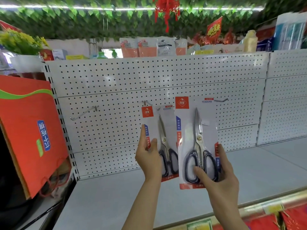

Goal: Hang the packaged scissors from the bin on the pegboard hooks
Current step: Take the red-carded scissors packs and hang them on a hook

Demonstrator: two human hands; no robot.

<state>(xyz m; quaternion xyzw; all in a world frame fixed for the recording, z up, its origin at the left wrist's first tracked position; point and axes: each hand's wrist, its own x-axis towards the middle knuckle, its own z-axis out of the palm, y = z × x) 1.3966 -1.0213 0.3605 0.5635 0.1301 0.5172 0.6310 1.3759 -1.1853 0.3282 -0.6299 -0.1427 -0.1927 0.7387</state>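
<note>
Two carded scissors packs are held up in front of the white pegboard (116,77). My left hand (149,156) grips the smaller-looking pack (164,130) by its left edge; its top sits at the middle hook (147,102), and I cannot tell whether it hangs on it. My right hand (216,176) holds the nearer pack (197,128) at its bottom, thumb on the black handles. This pack's top is level with the right hook (221,100), just left of it. A bare hook (84,112) sticks out at the left. The bin is out of view.
A white shelf (132,196) runs below the pegboard. An orange carton (29,130) stands at the left edge. Packaged goods (147,47) line the top of the unit under green leaf garlands. Red packets (265,221) lie on the lower shelf at bottom right.
</note>
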